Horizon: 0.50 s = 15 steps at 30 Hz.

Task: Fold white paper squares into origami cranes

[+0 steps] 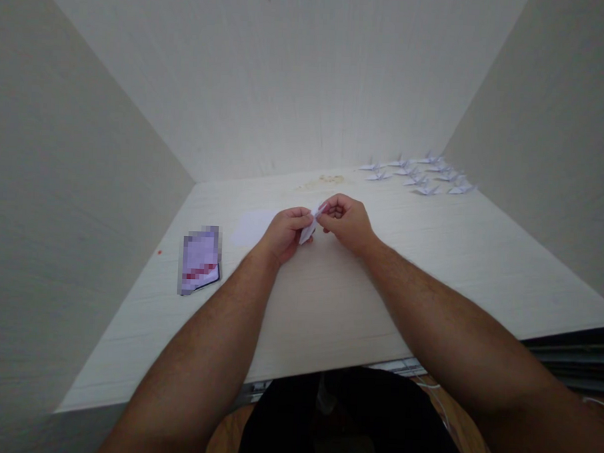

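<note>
**As one end is pinched by the right hand (349,222), the folded paper (309,233) is held by the left hand (285,235)**

In the head view, the folded paper is held above the middle of the white tabletop (328,314), between the two hands, and is tilted with its upper end toward the right. The left fingers are closed around its lower part, with the thumb laid along it. The right thumb and forefinger are brought together at the upper end, where a narrow point seems to be gripped; the exact contact is too small to be made out.

By appearance, a fold or a narrow tip is being shaped at this step. For the next move, a steady left grip and a fine, light right pinch are judged to be called for, since such thin paper could easily be crumpled or torn.

Beside the left hand, a flat sheet of white paper (252,227) is laid on the tabletop. Farther left, a dark-edged device (200,259), probably a phone, is placed. At the far right, near the back panel (308,86), about ten paper cranes (427,191) are grouped.

No brand, label or writing can be read. The device's face is pixelated; only a reddish band is made out across it, and whether lettering is shown there cannot be told.
</note>
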{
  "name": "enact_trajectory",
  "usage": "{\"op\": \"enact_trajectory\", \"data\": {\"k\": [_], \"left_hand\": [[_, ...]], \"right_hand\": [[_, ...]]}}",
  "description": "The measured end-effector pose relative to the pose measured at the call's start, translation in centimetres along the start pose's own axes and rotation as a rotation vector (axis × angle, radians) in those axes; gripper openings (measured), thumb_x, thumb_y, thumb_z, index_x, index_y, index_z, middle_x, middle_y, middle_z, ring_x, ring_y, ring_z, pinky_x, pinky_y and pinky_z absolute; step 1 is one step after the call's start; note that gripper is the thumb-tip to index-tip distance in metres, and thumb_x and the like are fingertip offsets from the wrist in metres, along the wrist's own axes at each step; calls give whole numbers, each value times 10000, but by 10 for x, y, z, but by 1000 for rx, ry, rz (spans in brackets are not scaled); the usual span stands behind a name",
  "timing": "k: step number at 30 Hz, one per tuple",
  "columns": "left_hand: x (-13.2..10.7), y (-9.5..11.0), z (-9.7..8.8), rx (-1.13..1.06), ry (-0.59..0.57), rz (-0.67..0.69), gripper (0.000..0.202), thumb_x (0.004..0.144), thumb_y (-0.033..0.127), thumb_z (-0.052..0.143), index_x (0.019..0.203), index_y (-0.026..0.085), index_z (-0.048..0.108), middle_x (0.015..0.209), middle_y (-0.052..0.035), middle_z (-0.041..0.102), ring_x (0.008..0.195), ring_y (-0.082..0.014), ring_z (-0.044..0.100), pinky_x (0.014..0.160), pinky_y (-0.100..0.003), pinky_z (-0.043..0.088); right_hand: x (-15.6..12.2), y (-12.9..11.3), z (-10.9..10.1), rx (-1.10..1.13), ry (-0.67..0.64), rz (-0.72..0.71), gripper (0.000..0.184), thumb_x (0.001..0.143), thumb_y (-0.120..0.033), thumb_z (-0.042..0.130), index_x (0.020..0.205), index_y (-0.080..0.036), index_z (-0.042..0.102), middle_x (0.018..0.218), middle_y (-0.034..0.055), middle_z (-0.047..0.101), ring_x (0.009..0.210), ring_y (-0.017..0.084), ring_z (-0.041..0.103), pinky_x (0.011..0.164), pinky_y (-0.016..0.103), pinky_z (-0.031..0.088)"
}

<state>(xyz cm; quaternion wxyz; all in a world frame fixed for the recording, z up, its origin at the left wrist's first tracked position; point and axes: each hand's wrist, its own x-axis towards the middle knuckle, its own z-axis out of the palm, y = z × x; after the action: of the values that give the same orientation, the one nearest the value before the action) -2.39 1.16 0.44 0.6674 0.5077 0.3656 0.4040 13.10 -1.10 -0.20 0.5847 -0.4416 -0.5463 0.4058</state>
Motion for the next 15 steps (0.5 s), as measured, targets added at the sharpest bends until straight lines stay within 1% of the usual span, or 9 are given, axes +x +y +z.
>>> {"op": "enact_trajectory", "data": {"k": [4,9,15], "left_hand": [[0,1,-1,0,-35,-3,181,641,274,766,663,155,631,593,-19,591,474,-99,491,457,-240,390],[-1,2,-1,-8,-56,-4,225,599,292,789,648,148,624,577,-8,593,466,-92,492,446,-230,385],[-1,1,-1,32,-75,-3,248,614,308,801,672,149,620,588,-4,593,478,-87,494,458,-226,378]], "right_hand": [[0,0,-1,13,-19,-16,176,652,-246,716,718,-208,557,589,-45,609,521,98,554,502,235,459],[0,-2,-1,30,-30,-27,191,618,-258,732,701,-204,567,576,-43,609,514,94,554,491,231,441],[-2,-3,1,0,16,-50,156,606,-216,707,678,-203,569,575,-45,608,511,88,540,501,230,427]]}}
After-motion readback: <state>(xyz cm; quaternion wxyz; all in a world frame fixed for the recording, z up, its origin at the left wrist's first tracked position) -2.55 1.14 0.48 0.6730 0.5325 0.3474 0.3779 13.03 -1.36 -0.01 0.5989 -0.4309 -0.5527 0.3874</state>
